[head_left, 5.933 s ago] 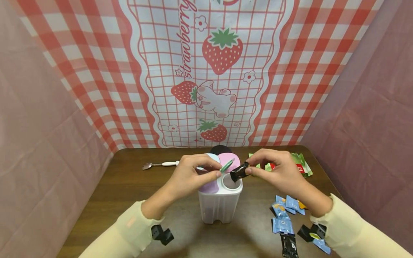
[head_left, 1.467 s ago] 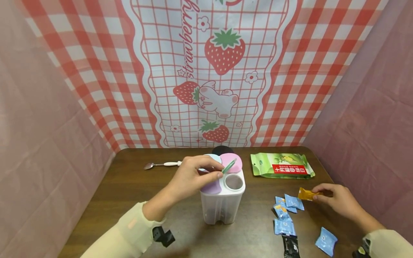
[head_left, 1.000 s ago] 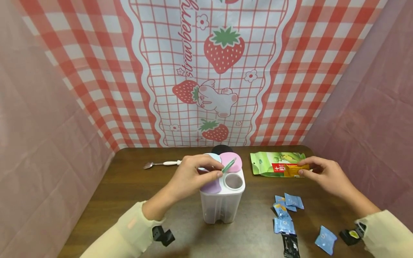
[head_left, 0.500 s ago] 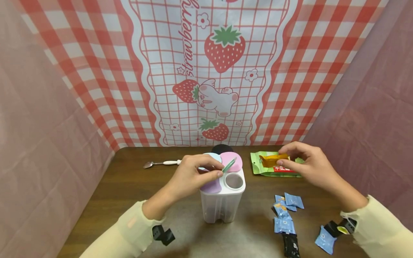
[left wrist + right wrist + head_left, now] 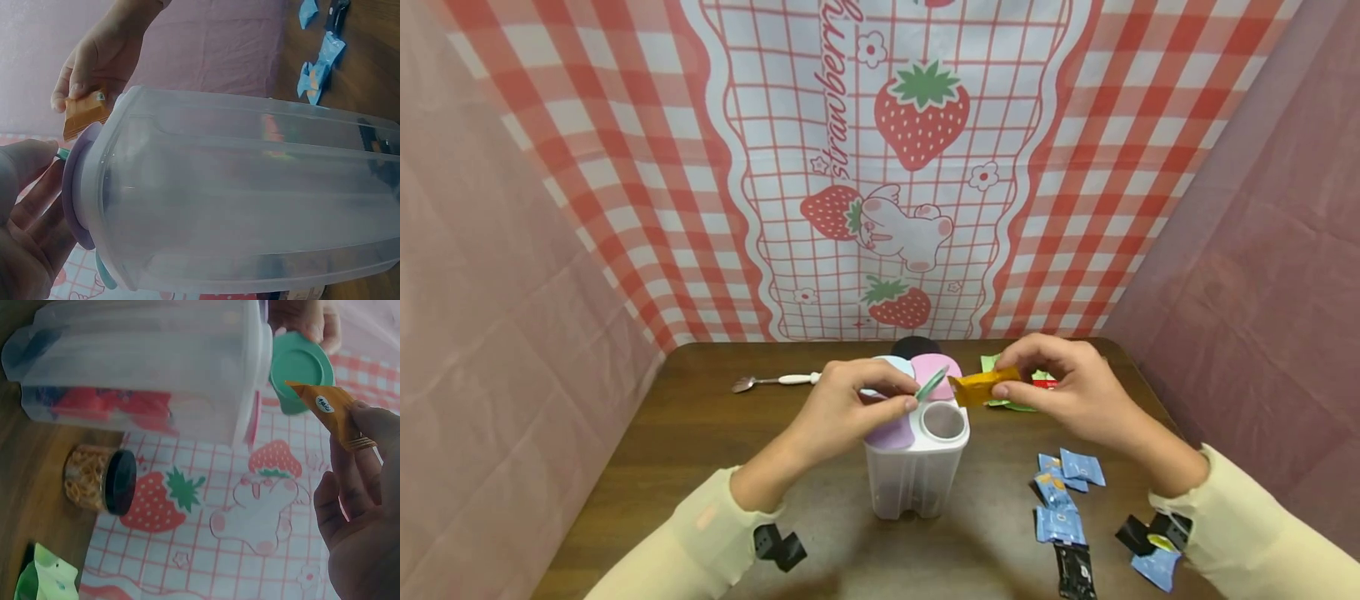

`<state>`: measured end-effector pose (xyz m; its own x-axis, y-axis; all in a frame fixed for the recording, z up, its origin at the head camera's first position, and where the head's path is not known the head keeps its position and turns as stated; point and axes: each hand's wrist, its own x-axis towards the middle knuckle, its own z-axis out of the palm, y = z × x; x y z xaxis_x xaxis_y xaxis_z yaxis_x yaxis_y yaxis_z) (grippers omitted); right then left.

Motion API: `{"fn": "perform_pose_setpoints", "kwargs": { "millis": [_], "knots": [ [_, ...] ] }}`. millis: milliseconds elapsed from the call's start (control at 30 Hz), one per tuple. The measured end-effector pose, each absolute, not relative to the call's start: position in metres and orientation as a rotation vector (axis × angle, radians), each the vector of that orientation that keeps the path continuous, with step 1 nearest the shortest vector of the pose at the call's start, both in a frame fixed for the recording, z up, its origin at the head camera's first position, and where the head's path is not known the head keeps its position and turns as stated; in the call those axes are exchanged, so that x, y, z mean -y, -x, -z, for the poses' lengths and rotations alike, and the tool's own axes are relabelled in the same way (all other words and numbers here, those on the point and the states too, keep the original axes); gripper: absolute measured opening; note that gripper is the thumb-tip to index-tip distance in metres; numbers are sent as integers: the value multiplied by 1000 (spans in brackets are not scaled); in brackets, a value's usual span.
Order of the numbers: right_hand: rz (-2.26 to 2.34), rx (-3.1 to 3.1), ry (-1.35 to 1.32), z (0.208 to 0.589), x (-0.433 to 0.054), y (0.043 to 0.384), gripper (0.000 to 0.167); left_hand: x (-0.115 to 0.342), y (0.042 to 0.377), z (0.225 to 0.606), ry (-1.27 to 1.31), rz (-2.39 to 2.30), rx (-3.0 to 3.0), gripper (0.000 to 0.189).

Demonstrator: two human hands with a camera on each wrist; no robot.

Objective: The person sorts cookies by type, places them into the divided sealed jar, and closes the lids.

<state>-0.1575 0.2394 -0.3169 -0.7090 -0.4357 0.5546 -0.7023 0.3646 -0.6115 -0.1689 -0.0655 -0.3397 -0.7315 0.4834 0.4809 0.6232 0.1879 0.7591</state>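
Note:
My left hand [image 5: 853, 404] pinches the raised green lid [image 5: 303, 365] of one compartment of a clear plastic storage container [image 5: 917, 479]. The round opening [image 5: 943, 422] under that lid is uncovered. Between the thumb and fingers of my right hand [image 5: 1067, 385] is an orange snack packet [image 5: 981, 387], held just above and right of the opening. In the right wrist view the packet overlaps the green lid. The purple lid [image 5: 78, 187] and the pink lid [image 5: 938, 375] lie closed on the container. Red packets [image 5: 103, 406] show through its wall.
Several blue packets [image 5: 1058, 525] and a black packet [image 5: 1072, 569] lie at the right front. A green and white package [image 5: 992, 364] is partly hidden behind my right hand. A white-handled spork [image 5: 775, 381] lies at the left. A black-lidded jar [image 5: 94, 479] stands behind the container.
Earlier my right hand held a black packet over the opening. It then picked up the orange packet at the right and carried it left to the container. My left hand stays at the lid.

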Motion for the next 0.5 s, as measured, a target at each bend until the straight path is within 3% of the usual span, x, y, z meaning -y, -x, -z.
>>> {"fn": "perform_pose_setpoints", "kwargs": {
  "millis": [500],
  "knots": [
    [-1193,2372,-1235,329,-211,166,28,66,168,341,1101,1579,2296,13]
  ]
}}
